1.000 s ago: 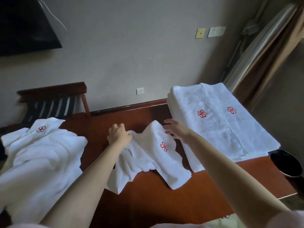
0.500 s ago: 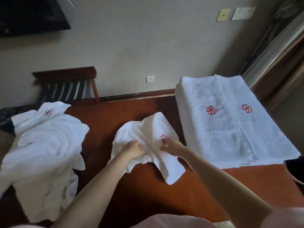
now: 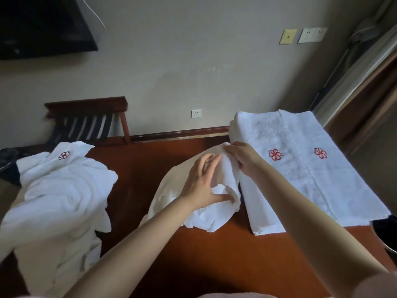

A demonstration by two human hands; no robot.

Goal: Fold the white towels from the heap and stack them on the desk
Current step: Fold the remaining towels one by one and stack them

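Loose towel (image 3: pixel 225 175) plain white; folded stack (image 3: pixel 300 179) white too, two red flower emblems on top; heap (image 3: pixel 60 190) white, one red flower showing; desk (image 3: pixel 193 244) a reddish brown; rack (image 3: pixel 86 125) dark wood, black-and-white striped straps; wall plate (image 3: pixel 287 36) yellow.

Room dim, no lamp in view. Cool light seemed to come from the right side. The folded stack (image 3: pixel 300 179) there read bluish-white and was the brightest thing in frame. The heap (image 3: pixel 60 190) at left was greyer, its creases softly shadowed. The towel (image 3: pixel 206 220) in the middle was cream on its left flank and white on its right. Forearms threw broad, soft-edged shadows on the desk (image 3: pixel 214 254). No glare. The screen (image 3: pixel 43 24) upper left was near black, without detail. Wide-angle bend: verticals at the right edge leaned inward. Fingers of the left hand (image 3: pixel 202 183) were slightly smeared. Detail soft and grainy overall.
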